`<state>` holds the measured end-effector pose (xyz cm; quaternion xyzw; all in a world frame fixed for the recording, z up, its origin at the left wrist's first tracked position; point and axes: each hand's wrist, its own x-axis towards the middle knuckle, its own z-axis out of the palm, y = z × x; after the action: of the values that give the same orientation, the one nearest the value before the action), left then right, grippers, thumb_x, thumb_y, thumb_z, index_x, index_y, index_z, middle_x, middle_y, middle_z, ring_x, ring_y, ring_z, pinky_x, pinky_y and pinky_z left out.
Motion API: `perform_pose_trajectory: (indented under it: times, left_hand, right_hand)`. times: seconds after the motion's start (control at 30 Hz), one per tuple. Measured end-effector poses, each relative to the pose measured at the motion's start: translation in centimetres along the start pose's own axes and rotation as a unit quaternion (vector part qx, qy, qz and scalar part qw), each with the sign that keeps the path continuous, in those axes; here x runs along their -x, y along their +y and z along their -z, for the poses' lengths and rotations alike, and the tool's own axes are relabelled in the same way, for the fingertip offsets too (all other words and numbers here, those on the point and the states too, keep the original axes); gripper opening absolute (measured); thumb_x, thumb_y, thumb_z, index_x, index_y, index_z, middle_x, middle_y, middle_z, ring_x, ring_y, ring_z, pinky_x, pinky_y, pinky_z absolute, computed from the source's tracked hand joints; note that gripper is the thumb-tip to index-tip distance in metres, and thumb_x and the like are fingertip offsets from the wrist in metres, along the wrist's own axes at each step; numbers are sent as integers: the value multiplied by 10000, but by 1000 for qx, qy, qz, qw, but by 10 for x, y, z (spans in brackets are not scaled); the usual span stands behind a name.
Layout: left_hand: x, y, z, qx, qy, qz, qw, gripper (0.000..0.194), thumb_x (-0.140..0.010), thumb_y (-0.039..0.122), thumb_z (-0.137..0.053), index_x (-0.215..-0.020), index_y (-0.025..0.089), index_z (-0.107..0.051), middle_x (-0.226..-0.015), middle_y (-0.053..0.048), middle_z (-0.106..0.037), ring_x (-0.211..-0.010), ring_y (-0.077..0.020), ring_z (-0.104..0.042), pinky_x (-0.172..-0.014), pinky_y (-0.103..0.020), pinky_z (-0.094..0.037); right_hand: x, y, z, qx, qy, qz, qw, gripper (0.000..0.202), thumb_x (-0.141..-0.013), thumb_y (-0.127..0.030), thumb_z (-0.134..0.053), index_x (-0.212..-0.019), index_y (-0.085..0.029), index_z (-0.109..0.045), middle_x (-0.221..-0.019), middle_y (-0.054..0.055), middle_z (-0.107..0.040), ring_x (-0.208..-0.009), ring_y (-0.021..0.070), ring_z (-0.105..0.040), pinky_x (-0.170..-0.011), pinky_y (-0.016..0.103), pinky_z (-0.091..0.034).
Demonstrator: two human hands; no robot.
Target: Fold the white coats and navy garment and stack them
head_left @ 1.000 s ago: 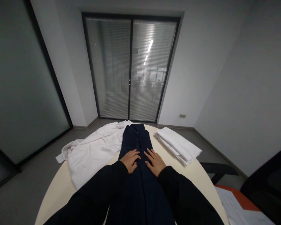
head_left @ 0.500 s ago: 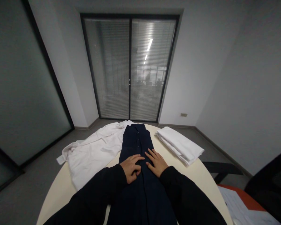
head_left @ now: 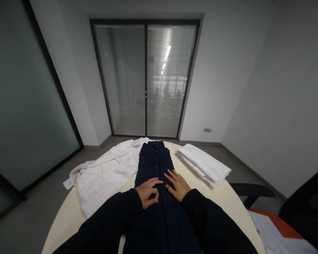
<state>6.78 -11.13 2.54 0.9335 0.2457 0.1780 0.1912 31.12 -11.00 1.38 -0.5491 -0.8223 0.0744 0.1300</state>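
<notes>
A dark navy buttoned garment (head_left: 155, 158), folded into a long narrow shape, lies down the middle of the round cream table (head_left: 60, 218). My left hand (head_left: 148, 192) rests on its left part, fingers apart and thumb bent, holding nothing. Flat on the right part is my right hand (head_left: 178, 185), its fingers spread. To the left a white shirt (head_left: 103, 176) lies loosely spread, partly beside the dark garment. A folded white cloth (head_left: 203, 164) sits at the table's right far side.
A black chair (head_left: 304, 208) stands at the right, with an orange item (head_left: 281, 224) and papers (head_left: 270, 229) near it. Beyond the table are glass doors with blinds (head_left: 145, 81) and grey walls.
My left thumb and index finger have shifted slightly on the dark fabric. My right hand stays in nearly the same place. The view has tilted a little.
</notes>
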Motion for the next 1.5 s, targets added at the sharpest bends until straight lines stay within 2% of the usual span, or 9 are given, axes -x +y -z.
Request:
perform_pose_trajectory:
  times: [0.17,0.43,0.67,0.83,1.0,1.13,1.3,1.4,1.5]
  left_hand:
    - [0,3,8,-62,6,9,998,289,-607,54,-590,-835,230,-609,-1425,-22,-457,-1344,-304,-346,-1050,-479,-348]
    - [-3,4,12,-33,51,-56,997,156,-748,134,-571,-874,221,-602,-1356,-56,-493,-1237,-249,-453,-1018,-403,-393]
    - [-1,7,6,-44,15,-11,999,167,-711,160,-630,-864,226,-616,-1403,-38,-460,-1289,-299,-397,-1046,-454,-366]
    - [0,5,5,-10,-20,10,1000,264,-592,154,-698,-841,237,-666,-1511,-12,-318,-1372,-372,-274,-1094,-518,-300]
    - [0,0,0,33,-16,9,999,84,-732,218,-674,-816,215,-677,-1534,-21,-293,-1399,-346,-240,-1124,-509,-254]
    - [0,-1,-1,45,-8,12,999,164,-735,321,-713,-854,216,-671,-1515,-55,-330,-1378,-337,-292,-1116,-495,-274]
    - [-5,-11,3,9,107,63,992,281,-810,355,-638,-1063,232,-627,-1435,-90,-443,-1320,-291,-392,-1092,-478,-326]
    - [-14,-26,9,-39,200,137,969,310,-851,324,-590,-1146,233,-610,-1469,-96,-397,-1364,-302,-331,-1119,-510,-282]
    - [-30,-48,22,-2,273,204,940,303,-866,303,-571,-1152,213,-618,-1463,-111,-397,-1369,-288,-344,-1125,-485,-288]
  right_hand:
    - [0,-2,3,0,-11,-5,1000,579,-913,-480,-430,-1455,-286,-373,-1563,26,-260,-1441,286,-195,-1144,500,-230]
    - [-1,0,0,-4,-8,-3,1000,584,-908,-477,-440,-1457,-289,-370,-1566,24,-252,-1444,286,-184,-1147,498,-221]
    - [0,0,-1,-6,0,-1,1000,580,-913,-489,-435,-1454,-290,-375,-1563,21,-260,-1441,290,-194,-1145,497,-229]
    - [-1,3,-3,-5,3,6,1000,579,-915,-500,-427,-1453,-294,-375,-1562,25,-263,-1440,294,-197,-1138,506,-238]
    - [0,2,-3,-4,8,11,1000,579,-909,-513,-443,-1453,-329,-366,-1566,23,-257,-1439,310,-192,-1131,516,-240]
    - [3,-3,-1,4,8,13,1000,624,-871,-567,-487,-1444,-343,-381,-1567,39,-252,-1437,347,-170,-1123,537,-230]
    - [5,-10,5,15,7,6,1000,684,-810,-629,-536,-1426,-363,-406,-1532,64,-325,-1402,372,-239,-1099,571,-236]
    - [4,-11,9,19,14,10,1000,676,-782,-624,-568,-1394,-358,-458,-1493,72,-384,-1369,367,-291,-1094,560,-249]
    - [3,-9,11,13,23,18,999,675,-761,-624,-588,-1365,-335,-503,-1460,77,-419,-1342,353,-324,-1097,523,-266]
